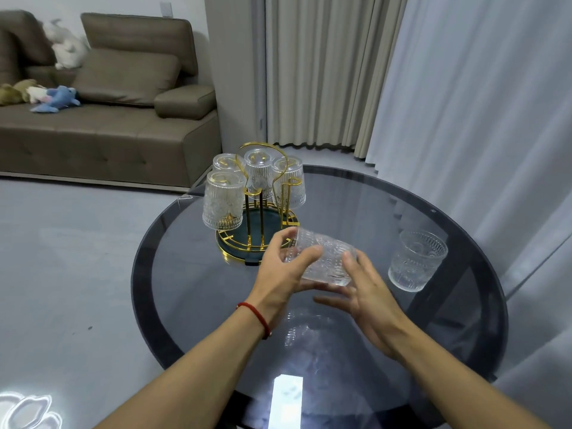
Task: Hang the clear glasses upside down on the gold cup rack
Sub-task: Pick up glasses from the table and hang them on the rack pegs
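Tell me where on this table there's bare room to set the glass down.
Bare table lies left of the left hand, from the rack to the near rim, and beyond the standing glass. Crowded: the middle, where the left hand and right hand hold the tilted glass between them.

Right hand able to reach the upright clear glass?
Probably yes: right hand just touches the tilted clear ribbed glass the left hand grips; nothing stands between it and the upright clear glass.

Left hand (280,269) grips a tilted clear glass (328,258), right hand (370,294) touching it, near the gold rack (253,230).
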Available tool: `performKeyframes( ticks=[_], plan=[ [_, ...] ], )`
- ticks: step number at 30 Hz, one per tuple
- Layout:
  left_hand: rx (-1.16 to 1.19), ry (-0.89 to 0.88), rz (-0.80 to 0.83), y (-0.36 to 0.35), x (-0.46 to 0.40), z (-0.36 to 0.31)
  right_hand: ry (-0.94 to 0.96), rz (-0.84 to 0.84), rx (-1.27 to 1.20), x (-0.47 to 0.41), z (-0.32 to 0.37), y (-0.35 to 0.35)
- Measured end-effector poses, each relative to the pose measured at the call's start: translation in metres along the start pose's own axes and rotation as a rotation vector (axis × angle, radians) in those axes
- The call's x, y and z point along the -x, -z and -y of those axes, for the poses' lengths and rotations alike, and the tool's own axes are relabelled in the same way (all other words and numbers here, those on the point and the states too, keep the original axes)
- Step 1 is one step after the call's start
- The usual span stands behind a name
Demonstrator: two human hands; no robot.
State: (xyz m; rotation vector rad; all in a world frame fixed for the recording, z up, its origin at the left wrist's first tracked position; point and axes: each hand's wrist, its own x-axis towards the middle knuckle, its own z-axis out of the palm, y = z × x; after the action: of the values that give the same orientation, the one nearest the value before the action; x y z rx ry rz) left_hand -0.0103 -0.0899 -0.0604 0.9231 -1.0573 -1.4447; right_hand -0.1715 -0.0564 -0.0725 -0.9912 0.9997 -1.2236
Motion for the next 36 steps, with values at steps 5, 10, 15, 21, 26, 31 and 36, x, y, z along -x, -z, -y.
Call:
performKeyframes(
  ticks=[5,10,15,21,26,31,36],
  plan=[
    [-0.778,-0.301,-0.211,0.028,-0.011,0.008,0.095,-0.213,0.045,-0.011,0.002,-0.001],
    [-1.501,-0.196,-0.229,0.059,-0.019,0.026,0.235,-0.408,0.289,-0.02,0.032,0.008],
    [-1.505,-0.205,-0.181,0.055,-0.021,0.026,0.354,-0.41,0.486,-0.044,0.08,0.0],
    [-1.478,-0.214,-0.136,0.057,-0.02,0.023,0.404,-0.395,0.861,-0.079,0.131,-0.04],
    [-1.447,-0.217,-0.126,0.059,-0.019,0.024,0.426,-0.311,1.037,-0.094,0.136,-0.068],
    [-1.377,-0.22,-0.145,0.057,-0.019,0.025,0.452,-0.242,1.18,-0.104,0.118,-0.091],
    [-1.308,-0.193,-0.144,0.059,-0.018,0.025,0.479,-0.255,1.335,-0.113,0.098,-0.101]
  ],
)
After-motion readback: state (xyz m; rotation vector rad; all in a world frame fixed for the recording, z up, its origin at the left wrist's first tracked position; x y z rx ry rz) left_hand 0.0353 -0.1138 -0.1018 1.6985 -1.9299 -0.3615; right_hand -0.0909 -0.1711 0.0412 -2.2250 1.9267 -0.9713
